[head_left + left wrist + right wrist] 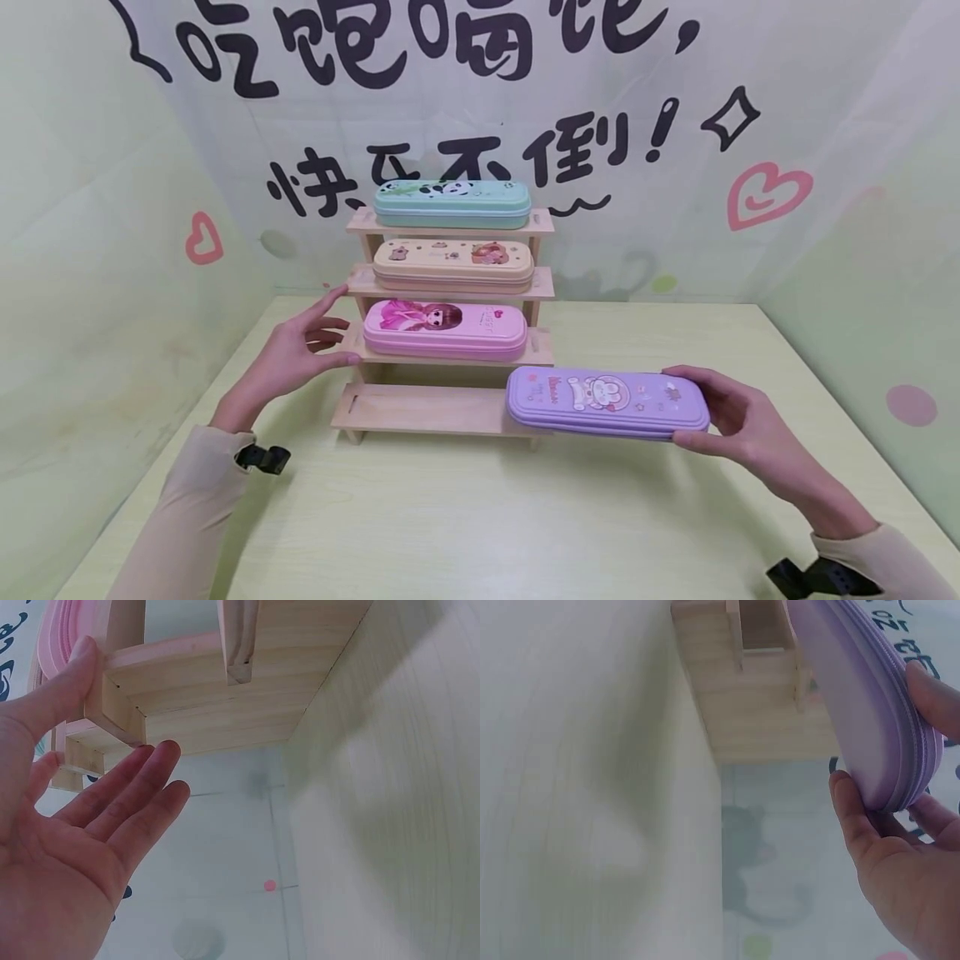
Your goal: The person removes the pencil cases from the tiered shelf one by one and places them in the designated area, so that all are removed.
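My right hand (731, 417) grips the right end of a purple zippered pencil case (607, 402) with a bunny print. The case is held in the air, its left end overlapping the right end of the lowest step in the head view. In the right wrist view, its zipper side (900, 697) lies between thumb and fingers. My left hand (292, 354) is at the left side of a wooden stepped rack (427, 410); its thumb and index fingertip touch the step ends and the other fingers (142, 802) extend loosely. A pink pencil case (446, 330) sits on the step nearest this hand.
Higher on the rack stand a cream pencil case (453, 265) and, on top, a mint-green panda pencil case (452, 205). The rack rests on a pale wood-grain table (450, 517). Behind it hangs a white cloth (630, 217) with black lettering; pale walls flank both sides.
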